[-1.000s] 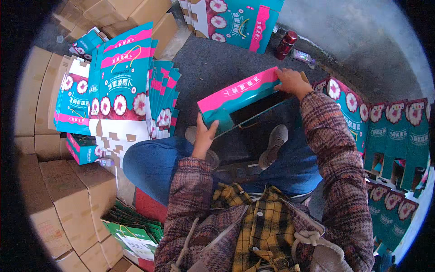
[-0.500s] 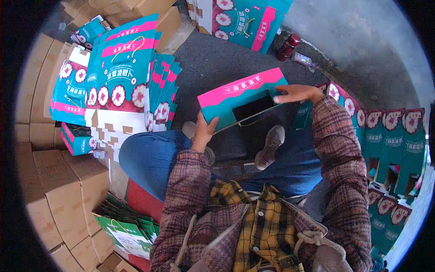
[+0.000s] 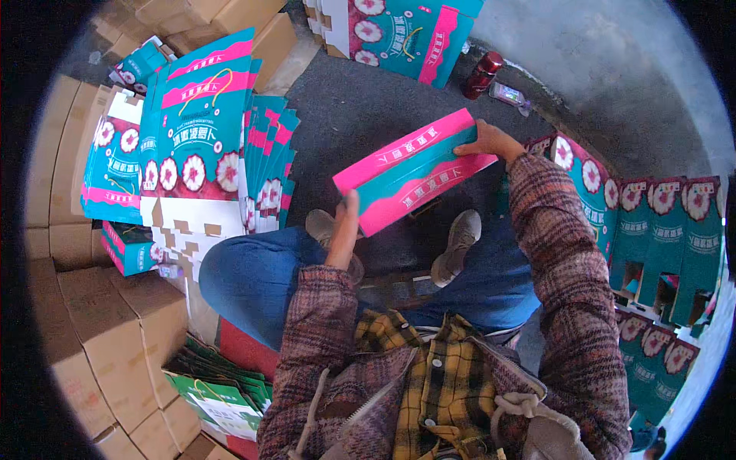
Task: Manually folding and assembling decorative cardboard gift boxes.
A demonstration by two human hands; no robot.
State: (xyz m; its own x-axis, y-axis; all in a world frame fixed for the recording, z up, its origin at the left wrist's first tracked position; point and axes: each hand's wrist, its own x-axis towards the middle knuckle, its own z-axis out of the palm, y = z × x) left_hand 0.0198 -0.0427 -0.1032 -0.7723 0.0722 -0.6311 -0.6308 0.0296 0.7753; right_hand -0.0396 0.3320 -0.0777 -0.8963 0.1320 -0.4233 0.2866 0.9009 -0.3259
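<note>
A teal and pink carton box [image 3: 418, 170] is held tilted over my lap, its right end higher than its left. Its pink and teal panels now cover the side that faces me. My left hand [image 3: 344, 230] grips the left end, thumb pressed against the edge and the other fingers hidden behind the carton. At the opposite end, my right hand [image 3: 491, 141] is closed round the upper right corner, with its thumb side lying on the teal panel. What is inside the box cannot be seen.
Flat teal cartons [image 3: 195, 138] with yellow cord handles lean in stacks at left. Brown cardboard boxes [image 3: 115, 322] line the left side. Green bags [image 3: 218, 383] lie near my left leg. Finished-looking teal boxes [image 3: 652, 238] stand at right. A red flask [image 3: 483, 75] stands by the wall.
The dark opening in the box's side is now covered by panels, and a second pink band shows toward me. My right hand has shifted slightly up and left.
</note>
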